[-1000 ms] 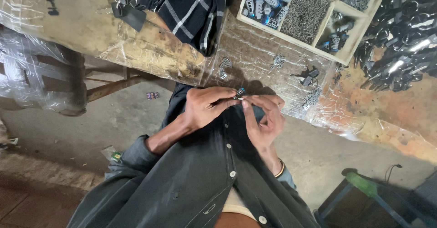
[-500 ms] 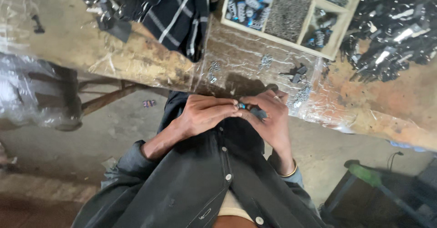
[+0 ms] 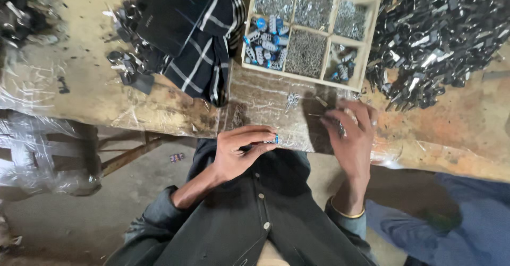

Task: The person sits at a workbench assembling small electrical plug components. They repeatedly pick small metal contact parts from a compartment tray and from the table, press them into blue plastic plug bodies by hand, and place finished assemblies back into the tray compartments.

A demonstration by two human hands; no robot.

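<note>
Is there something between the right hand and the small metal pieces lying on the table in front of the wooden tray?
Nothing visible does. The right hand already rests on the plastic-covered table, its fingers spread beside the loose metal pieces. The divided wooden tray lies beyond them, and the left hand holds a small blue-tipped part off to the side.

Worn wooden workbench [image 3: 79, 93] under clear plastic sheet, grey concrete floor [image 3: 79, 213], dull daylight

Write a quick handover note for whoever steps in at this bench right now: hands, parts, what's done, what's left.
Left hand: grip shut on a small blue-tipped metal part, held over the lap.
Right hand: open, fingers down on loose small metal pieces on the plastic-covered bench.
Divided wooden tray ahead holds sorted small parts; a pile of dark metal pieces lies right of it.
Done: one part is in hand.
Left: I cannot tell how many.
</note>
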